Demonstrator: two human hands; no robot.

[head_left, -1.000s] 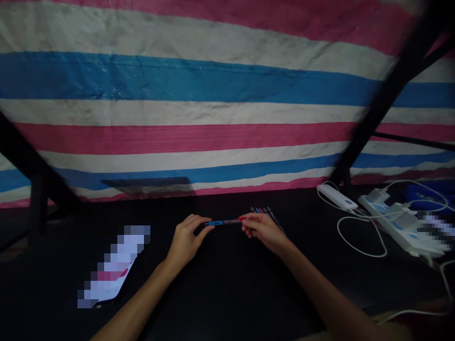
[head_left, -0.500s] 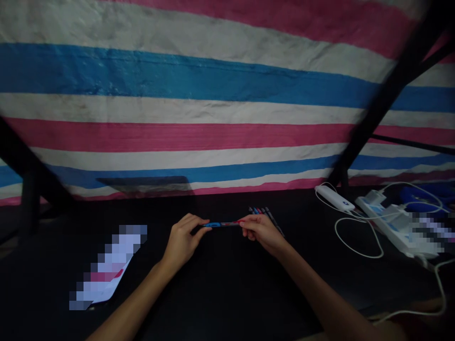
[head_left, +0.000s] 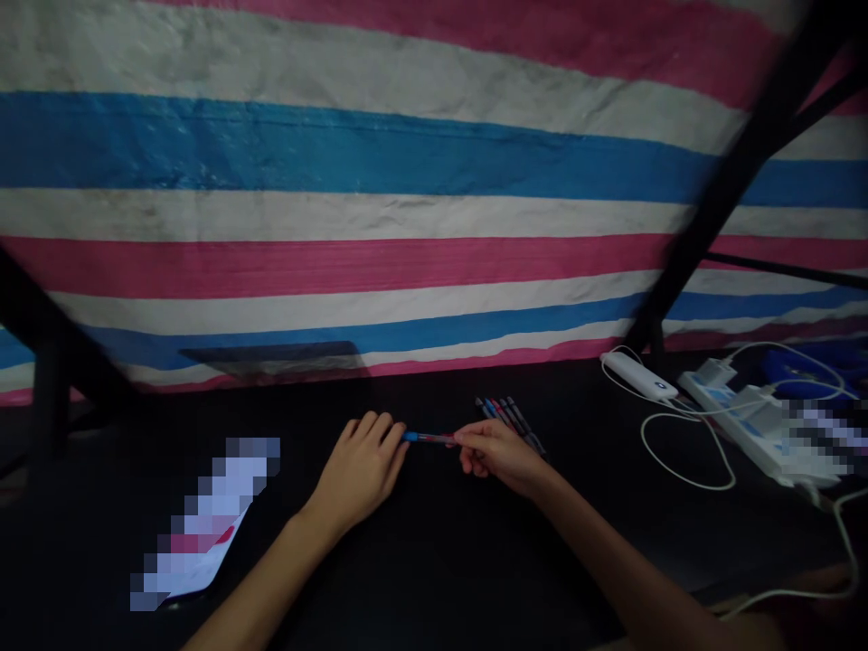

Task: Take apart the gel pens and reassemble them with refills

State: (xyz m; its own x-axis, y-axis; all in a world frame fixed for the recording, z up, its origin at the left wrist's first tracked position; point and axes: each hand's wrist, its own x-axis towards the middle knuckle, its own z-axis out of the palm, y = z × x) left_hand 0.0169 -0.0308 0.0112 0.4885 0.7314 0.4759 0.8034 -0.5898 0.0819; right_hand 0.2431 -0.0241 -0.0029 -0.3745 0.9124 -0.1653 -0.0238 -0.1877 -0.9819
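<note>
Pen (head_left: 429, 438) lies level, long axis left-right, blue end toward left hand (head_left: 363, 466). Both hands' fingers pinch its ends; right hand (head_left: 498, 454) palm-down over bench (head_left: 420, 561).

A striped tarpaulin (head_left: 407, 181) in pink, white and blue fills the back from nine to three o'clock, creased and grimy. Black frame bars (head_left: 739, 172) slant across it at two o'clock and at nine. Below lies a dark tabletop (head_left: 434, 561), dimly lit. At three o'clock sit a white power strip (head_left: 752, 420) and looping white cables (head_left: 684, 452).
</note>
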